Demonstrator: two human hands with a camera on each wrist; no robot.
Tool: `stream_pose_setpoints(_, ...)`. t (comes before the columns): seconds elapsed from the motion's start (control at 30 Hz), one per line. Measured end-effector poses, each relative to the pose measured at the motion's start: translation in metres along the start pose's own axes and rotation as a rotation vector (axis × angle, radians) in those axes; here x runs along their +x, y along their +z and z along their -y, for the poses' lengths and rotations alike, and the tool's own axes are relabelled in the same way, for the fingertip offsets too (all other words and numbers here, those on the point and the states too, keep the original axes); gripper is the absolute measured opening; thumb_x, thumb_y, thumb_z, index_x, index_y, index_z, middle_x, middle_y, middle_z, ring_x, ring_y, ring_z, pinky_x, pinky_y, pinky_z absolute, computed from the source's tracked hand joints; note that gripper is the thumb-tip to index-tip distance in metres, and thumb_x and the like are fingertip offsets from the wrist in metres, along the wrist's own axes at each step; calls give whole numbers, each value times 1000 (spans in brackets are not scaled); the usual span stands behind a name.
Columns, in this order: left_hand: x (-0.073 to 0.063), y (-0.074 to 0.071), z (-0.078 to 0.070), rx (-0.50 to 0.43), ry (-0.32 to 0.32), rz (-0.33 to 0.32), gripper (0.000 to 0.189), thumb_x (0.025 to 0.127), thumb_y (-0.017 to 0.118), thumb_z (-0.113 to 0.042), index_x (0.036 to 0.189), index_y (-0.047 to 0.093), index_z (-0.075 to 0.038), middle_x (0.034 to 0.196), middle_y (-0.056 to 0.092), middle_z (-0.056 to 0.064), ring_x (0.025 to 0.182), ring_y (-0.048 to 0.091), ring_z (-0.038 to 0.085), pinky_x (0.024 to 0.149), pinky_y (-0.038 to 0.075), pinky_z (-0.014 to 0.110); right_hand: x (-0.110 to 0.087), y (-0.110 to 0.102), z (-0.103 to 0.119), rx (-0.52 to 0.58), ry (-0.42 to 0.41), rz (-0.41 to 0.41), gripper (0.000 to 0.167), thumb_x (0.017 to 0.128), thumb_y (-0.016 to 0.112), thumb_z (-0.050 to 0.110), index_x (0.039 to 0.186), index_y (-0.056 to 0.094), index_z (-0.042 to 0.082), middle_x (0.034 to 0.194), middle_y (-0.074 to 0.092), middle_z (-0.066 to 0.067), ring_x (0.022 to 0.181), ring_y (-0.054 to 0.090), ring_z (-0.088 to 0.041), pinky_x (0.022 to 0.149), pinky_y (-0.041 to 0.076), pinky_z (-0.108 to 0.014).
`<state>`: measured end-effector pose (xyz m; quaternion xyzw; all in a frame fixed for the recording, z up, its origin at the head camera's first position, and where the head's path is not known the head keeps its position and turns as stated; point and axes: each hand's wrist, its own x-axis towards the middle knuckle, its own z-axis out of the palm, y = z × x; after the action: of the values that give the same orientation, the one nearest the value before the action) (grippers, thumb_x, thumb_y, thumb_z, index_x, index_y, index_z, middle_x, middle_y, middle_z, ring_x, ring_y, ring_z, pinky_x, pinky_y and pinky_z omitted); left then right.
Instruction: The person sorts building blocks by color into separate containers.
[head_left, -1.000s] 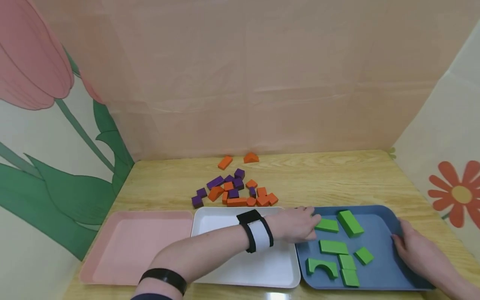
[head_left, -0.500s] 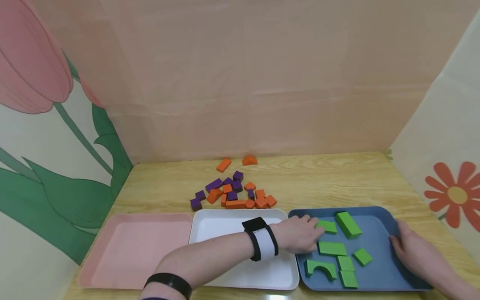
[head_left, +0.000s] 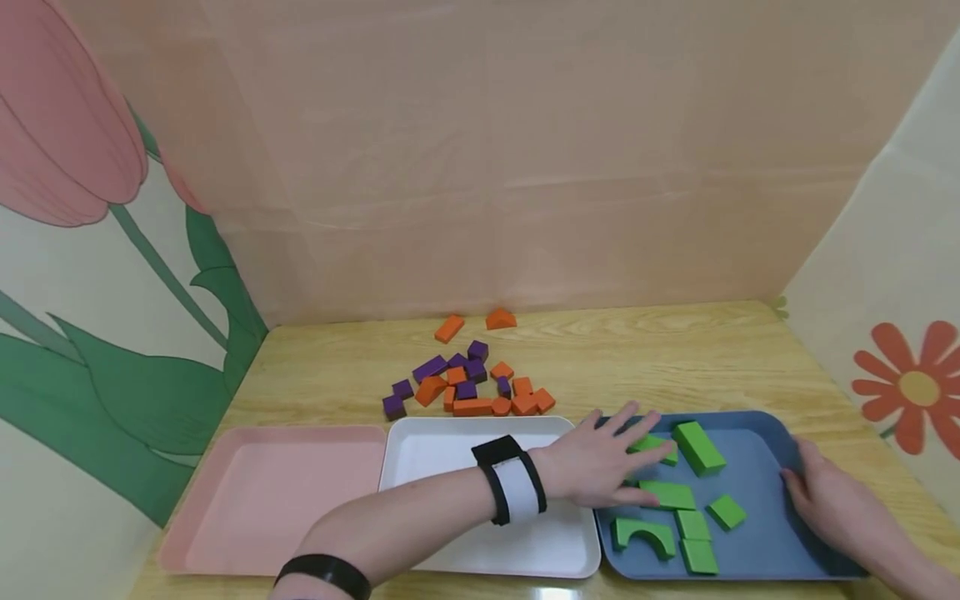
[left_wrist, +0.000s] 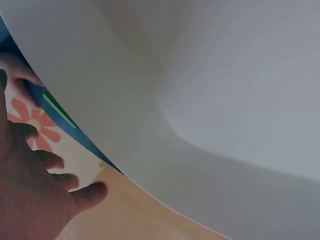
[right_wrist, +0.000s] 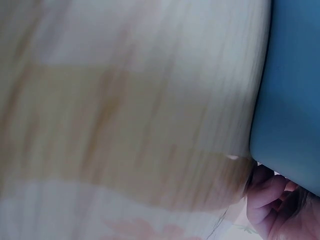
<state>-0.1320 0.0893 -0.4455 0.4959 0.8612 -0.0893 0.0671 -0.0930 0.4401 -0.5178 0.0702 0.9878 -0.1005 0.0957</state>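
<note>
Fingers spread wide, my left hand hovers over the left part of the blue tray and holds nothing. It partly covers a green block and another green block; whether it touches them I cannot tell. In the left wrist view the fingers of the left hand are spread beside the white tray's edge. My right hand grips the blue tray's right rim, thumb on the inside. From the right wrist, fingers of the right hand curl at the tray's edge. A green arch block lies at the tray's front left.
Left of the blue tray stand a white tray, partly under the left forearm, and a pink tray. Behind them on the wooden table lie several purple blocks and several orange blocks. A papered wall rises behind.
My left hand's fingers were bent down at the tray's left side; now they are spread out and reach farther right over the green blocks. The right hand keeps its grip on the rim.
</note>
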Motion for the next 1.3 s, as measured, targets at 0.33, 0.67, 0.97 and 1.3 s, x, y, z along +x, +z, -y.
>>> stream_pose_setpoints(0.33,-20,-5,21,-123,-96,-12,80,103,24,-76,168,-5,-40,179,-14,-3,168,-13,24,137,19,51,0,4,0,-2,-29,-38,60,98,59,1,138,27,-32,84,61,-33,73,65,-37,62,57,-49)
stream_pose_setpoints(0.67,-65,-8,57,-266,-247,-72,78,106,29,-71,169,1,-37,181,-5,2,168,-10,29,135,16,61,1,3,-5,-13,-29,-53,58,97,59,0,134,27,-32,82,59,-34,74,64,-41,64,56,-53)
stream_pose_setpoints(0.97,-121,4,86,-394,-435,-131,79,105,34,-70,169,4,-35,181,-3,2,168,-8,34,134,14,65,5,6,-6,-18,-10,-42,59,97,59,0,136,28,-32,103,56,-50,96,63,-62,74,57,-61)
stream_pose_setpoints(1.3,-187,19,104,-560,-638,-182,81,106,44,-62,171,8,-27,181,-2,7,167,-11,38,134,10,68,6,8,-3,-13,14,-28,60,98,58,0,138,25,-32,99,57,-47,91,64,-57,74,56,-60)
